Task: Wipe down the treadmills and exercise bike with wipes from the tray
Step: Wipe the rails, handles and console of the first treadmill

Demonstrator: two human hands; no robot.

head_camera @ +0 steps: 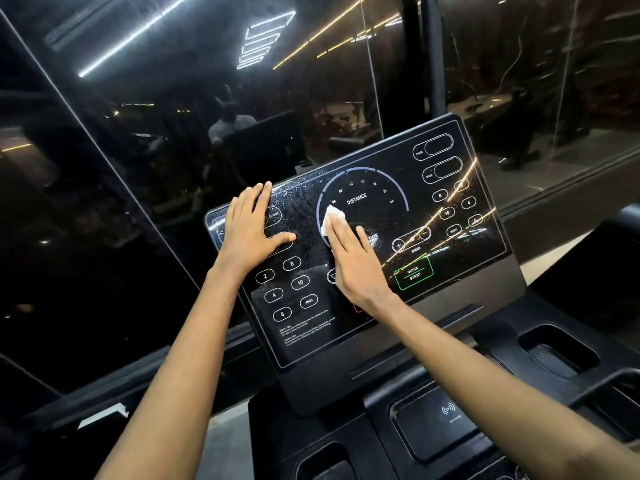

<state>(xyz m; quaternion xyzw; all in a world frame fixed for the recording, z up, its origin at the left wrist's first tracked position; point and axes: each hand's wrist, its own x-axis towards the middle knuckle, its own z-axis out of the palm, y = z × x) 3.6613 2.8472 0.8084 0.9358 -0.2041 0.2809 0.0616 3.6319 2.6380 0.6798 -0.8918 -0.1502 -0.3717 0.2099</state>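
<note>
Far left: dark glass wall (104,168), streaked with reflected ceiling lights. Next, left hand (251,230) laid flat on the upper left corner of the treadmill console (311,330), fingers straight and together, thumb spread toward the middle, gripping nothing, seemingly bracing the tilted panel. Wet smears and droplets across the glass just right of it. Then the wipe (333,220): small white crumpled wad, lying on the left arc of the DISTANCE dial (360,199), pinned under the fingertips of the right hand (356,261). Right hand also flat, fingers extended and pressing down rather than curled round the wad. Judging by looks: light, soft, damp, easily bunched or torn, inclined to slide on slick glass; best spread under flat fingers for wiping, and pinched at a loose edge for lifting or refolding. Console face glossy, stiff, likely touch-sensitive, so gentle even pressure advisable, especially near the green QUICK START button (414,273) further right. Right half of the panel crossed by light streaks, dryness hard to judge. Far right and below: recessed cup holder (557,351) and a wireless pad (446,420), wiped or not impossible to tell. Tray of wipes not in view
</note>
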